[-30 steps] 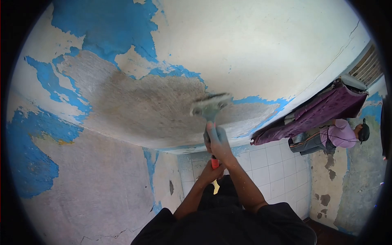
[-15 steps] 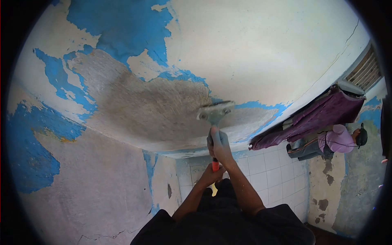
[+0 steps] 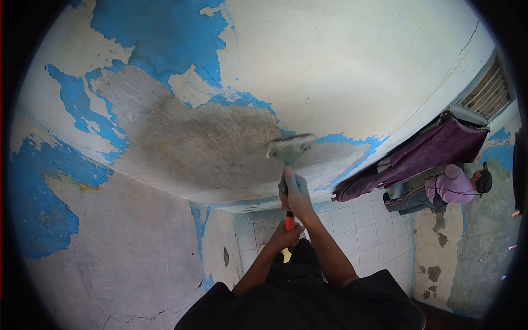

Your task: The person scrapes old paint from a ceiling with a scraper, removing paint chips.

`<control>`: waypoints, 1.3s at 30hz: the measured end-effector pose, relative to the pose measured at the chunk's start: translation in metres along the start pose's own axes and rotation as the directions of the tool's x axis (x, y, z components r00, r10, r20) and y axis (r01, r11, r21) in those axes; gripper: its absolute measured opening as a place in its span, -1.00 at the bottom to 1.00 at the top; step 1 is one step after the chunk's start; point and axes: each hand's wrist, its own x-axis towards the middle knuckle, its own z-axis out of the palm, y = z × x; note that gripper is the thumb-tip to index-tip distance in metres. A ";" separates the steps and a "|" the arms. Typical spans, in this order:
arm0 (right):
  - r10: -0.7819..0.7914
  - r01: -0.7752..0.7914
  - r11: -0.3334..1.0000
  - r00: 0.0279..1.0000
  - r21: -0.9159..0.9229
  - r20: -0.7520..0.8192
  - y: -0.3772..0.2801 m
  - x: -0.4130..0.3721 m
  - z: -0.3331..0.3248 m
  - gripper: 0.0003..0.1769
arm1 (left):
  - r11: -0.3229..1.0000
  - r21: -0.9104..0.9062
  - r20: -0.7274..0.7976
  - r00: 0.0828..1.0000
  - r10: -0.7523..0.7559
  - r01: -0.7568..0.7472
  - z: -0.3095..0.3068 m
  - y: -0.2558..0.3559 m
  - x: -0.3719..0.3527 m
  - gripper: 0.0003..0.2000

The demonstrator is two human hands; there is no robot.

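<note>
A wall scraper (image 3: 289, 149) with a wide, dusty head meets the wall (image 3: 220, 146) where grey bare plaster borders blue and cream paint. Around its upper handle, just below the head, the fingers of my right hand (image 3: 297, 195) are wrapped, with the thumb lying along the shaft. Lower down, my left hand (image 3: 284, 236) is closed about the handle's end, beneath an orange-red section. Pale dust coats my right hand and wrist.
Purple cloth (image 3: 434, 151) hangs along the wall at right, below a slatted vent (image 3: 487, 93). Beyond it a person (image 3: 448, 187) in a cap stands facing another patchy wall. White tiles (image 3: 357, 234) cover the floor. A second peeling wall (image 3: 126, 242) is at left.
The view has shifted slightly, so the wall and the person sit a little further left. Both hands keep their hold, and the scraper stays at nearly the same spot.
</note>
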 end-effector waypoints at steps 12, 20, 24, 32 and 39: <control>-0.014 0.013 0.998 1.000 0.069 0.008 -0.016 0.003 -0.011 -0.43 | 0.991 0.135 -0.021 1.000 0.005 -0.003 0.006 0.024 0.004 -0.72; 0.096 -0.100 0.993 0.993 -0.056 -0.067 0.064 0.000 -0.048 -0.45 | 0.994 -0.048 0.002 0.995 -0.102 0.102 0.019 -0.067 0.019 -0.71; 0.120 -0.120 0.993 0.992 -0.001 -0.030 0.046 -0.002 -0.058 -0.46 | 0.989 -0.089 -0.042 0.991 -0.124 0.120 0.029 -0.068 0.025 -0.73; -0.006 0.005 1.000 0.999 0.027 0.054 -0.019 0.010 -0.047 -0.47 | 0.986 0.153 -0.195 0.975 0.103 -0.074 0.040 -0.002 0.044 -0.71; 0.105 -0.098 0.991 0.992 -0.093 0.067 0.068 0.017 -0.071 -0.47 | 0.998 0.057 -0.117 0.993 -0.010 0.017 0.028 -0.091 0.061 -0.68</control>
